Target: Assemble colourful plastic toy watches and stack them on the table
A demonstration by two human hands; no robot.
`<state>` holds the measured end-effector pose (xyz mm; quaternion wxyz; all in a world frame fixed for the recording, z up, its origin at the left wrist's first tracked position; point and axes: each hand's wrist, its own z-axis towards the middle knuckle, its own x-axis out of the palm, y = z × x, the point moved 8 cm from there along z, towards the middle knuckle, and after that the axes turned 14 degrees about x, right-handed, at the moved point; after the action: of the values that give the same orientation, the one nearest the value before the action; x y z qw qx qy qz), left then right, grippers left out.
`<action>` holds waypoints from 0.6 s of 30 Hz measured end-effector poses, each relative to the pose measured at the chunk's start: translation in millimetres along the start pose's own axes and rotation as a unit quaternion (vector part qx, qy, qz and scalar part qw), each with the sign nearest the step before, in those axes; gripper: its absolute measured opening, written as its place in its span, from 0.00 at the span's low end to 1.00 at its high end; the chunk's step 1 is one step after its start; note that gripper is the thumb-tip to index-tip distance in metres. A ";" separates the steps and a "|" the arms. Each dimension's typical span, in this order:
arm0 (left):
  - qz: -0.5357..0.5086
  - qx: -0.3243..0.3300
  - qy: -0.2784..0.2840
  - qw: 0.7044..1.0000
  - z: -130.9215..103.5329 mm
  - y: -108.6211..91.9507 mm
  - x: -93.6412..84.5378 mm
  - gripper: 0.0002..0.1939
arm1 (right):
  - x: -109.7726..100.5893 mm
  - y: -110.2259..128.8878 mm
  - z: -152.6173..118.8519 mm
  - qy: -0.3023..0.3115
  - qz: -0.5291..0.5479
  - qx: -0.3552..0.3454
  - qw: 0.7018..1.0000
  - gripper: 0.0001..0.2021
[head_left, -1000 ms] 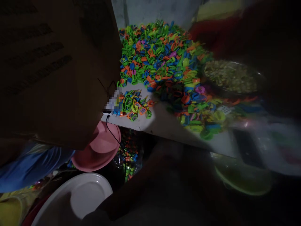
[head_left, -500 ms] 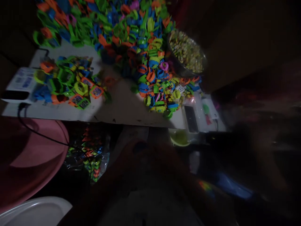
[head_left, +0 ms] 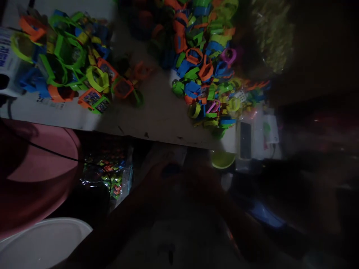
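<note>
Below the table's front edge, in deep shadow, my left hand is closed around a small dark blue piece. Its exact kind is too dark to make out. Close beside it on the right is my right hand, whose fingers are lost in darkness and blur. On the table above them lie colourful plastic toy watches: a smaller heap at the left and a larger heap in the middle and right. Some watches in the left heap have patterned square faces.
At lower left stand a pink basin and a white tub, crossed above by a black cable. A clear bag of coloured pieces lies under the table. A phone-like device and a greenish bowl are at right, near a blurred person.
My view has shifted closer to the table, so the heaps look larger and the back of the pile is out of frame. My hands stay together in front of me.
</note>
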<state>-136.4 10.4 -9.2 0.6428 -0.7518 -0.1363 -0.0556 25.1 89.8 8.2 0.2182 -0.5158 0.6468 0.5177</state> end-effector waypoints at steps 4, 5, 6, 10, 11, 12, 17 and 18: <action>0.007 -0.010 -0.005 1.000 1.7 10.5 0.0 0.14 | 11.8 8.4 -1.4 0.058 -0.045 -0.048 0.996 0.10; 0.013 -0.014 -0.009 1.000 2.2 12.7 -0.4 0.14 | 12.3 10.2 -1.6 0.058 -0.043 -0.052 0.996 0.10; 0.021 -0.016 -0.014 1.000 2.6 14.5 -1.1 0.14 | 12.9 12.4 -1.7 0.058 -0.043 -0.058 0.996 0.11; 0.060 -0.014 -0.033 0.998 3.1 15.5 -4.2 0.15 | 11.2 18.8 -2.3 0.048 -0.041 -0.078 0.995 0.12; 0.069 -0.010 -0.036 0.997 2.8 14.2 -4.4 0.14 | 9.7 19.1 -2.7 0.046 -0.036 -0.080 0.995 0.11; 0.079 -0.005 -0.038 0.996 2.2 12.3 -4.0 0.14 | 8.1 18.9 -3.4 0.046 -0.028 -0.082 0.995 0.09; 0.121 0.018 -0.037 0.992 -2.5 -0.7 6.6 0.14 | -2.7 12.8 -10.2 0.050 0.033 -0.109 0.992 0.04; 0.128 0.021 -0.033 0.991 -3.3 -3.3 10.6 0.15 | -4.9 11.1 -11.7 0.052 0.046 -0.117 0.991 0.03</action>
<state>-126.8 9.1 -2.7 0.6556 -0.7506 -0.0614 0.0552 20.0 80.8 21.4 0.0983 -0.5338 0.6154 0.5715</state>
